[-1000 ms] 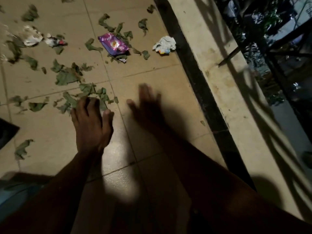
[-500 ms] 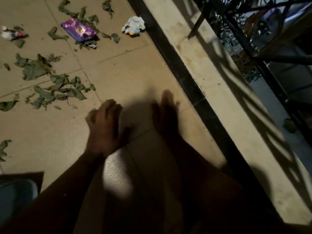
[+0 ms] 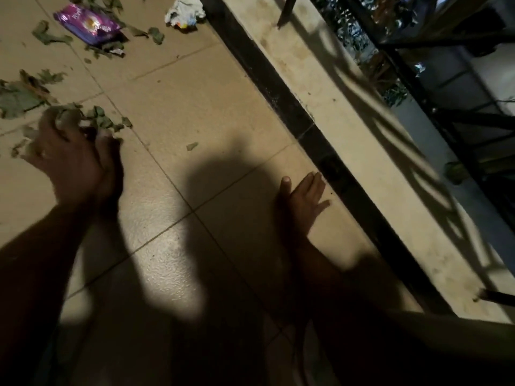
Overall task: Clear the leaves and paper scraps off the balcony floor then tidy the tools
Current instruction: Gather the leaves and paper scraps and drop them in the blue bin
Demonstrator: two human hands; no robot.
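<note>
Torn green leaves (image 3: 104,121) lie scattered on the beige floor tiles at the upper left, with a larger patch (image 3: 16,100) at the left edge and one stray scrap (image 3: 191,146) further right. My left hand (image 3: 69,157) is curled over the near end of the leaf pile, with leaf pieces between its blurred fingers. My right hand (image 3: 305,200) hovers low over bare tile with its fingers spread and nothing in it, close to the black border strip. A purple wrapper (image 3: 89,23) and a crumpled white paper (image 3: 184,9) lie at the top.
A black tile strip (image 3: 278,87) runs diagonally along the floor's right side. Beyond it is a pale concrete ledge (image 3: 342,112) and a dark metal railing (image 3: 412,68). Shadows of my arms and head cover the lower tiles.
My left hand has moved left to the leaf pile and closed over leaves. My right hand has shifted right toward the black strip. The view has panned right.
</note>
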